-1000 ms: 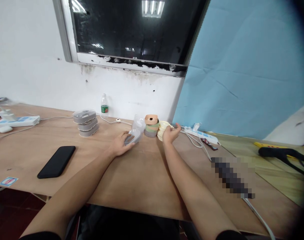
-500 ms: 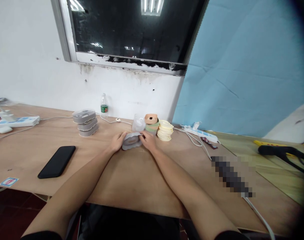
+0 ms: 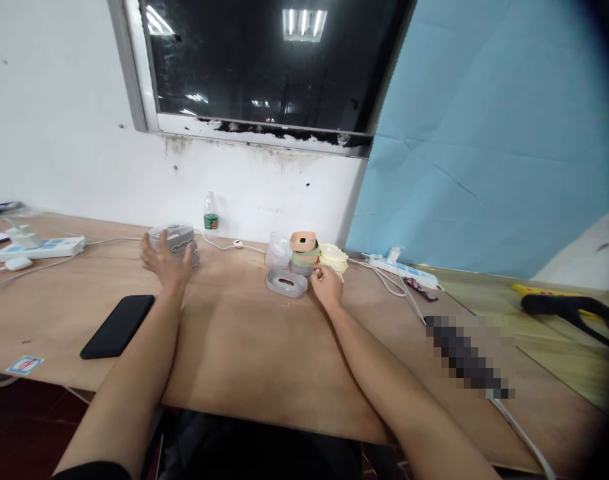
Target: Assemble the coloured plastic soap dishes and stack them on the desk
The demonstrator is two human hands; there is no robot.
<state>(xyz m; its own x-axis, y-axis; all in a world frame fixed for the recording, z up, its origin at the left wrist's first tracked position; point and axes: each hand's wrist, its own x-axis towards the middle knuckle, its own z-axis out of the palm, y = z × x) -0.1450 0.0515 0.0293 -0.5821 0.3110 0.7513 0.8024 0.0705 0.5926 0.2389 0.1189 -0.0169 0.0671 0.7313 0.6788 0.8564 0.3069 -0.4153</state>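
Note:
My left hand point(image 3: 167, 261) has its fingers spread in front of a stack of grey oval containers point(image 3: 177, 233), partly hiding it; whether it touches them I cannot tell. My right hand point(image 3: 327, 285) has its fingers curled together beside a stack of rounded pieces, orange on top point(image 3: 303, 240), with green and grey ones below. What those fingertips grip, if anything, is hidden. Left of this hand, a grey oval piece with a slot point(image 3: 287, 284) lies on the table. Behind my right hand stand stacked pale yellow pieces point(image 3: 333, 255), and a clear plastic item point(image 3: 278, 251) sits left of the orange-topped stack.
A black phone point(image 3: 118, 327) lies at the left. Against the wall stands a bottle with a green label point(image 3: 211, 217). White power strips point(image 3: 41, 248) and cables run along the back. At far right there is a black and yellow object point(image 3: 549, 303).
Both hands have let go of the grey oval piece, which now lies on the table. My left hand has swung left to the grey stack; my right hand has moved slightly right.

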